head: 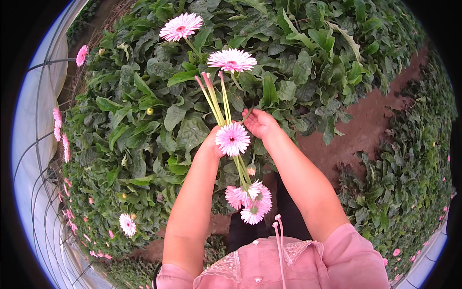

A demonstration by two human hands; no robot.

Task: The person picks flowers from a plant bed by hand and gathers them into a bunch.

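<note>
My left hand (215, 143) is closed around several long green stems of cut pink gerbera daisies. The stems' pinkish cut ends (205, 76) point away from me, and the flower heads (253, 202) hang towards my body. One pale pink gerbera (232, 139) lies over my left hand and hides part of the fingers. My right hand (258, 123) is just to the right, palm up with the fingers partly curled, at a thin green stem; whether it grips this stem is unclear. Beyond my hands stand two more gerberas (232, 60) (181, 28) among the leaves.
Dense gerbera leaves (144, 94) surround my hands. A bare soil path (353, 126) runs on the right, with another planted row (408, 169) beyond it. Clear plastic sheeting (32, 108) on a curved frame stands at the left. A gerbera (127, 224) blooms at lower left.
</note>
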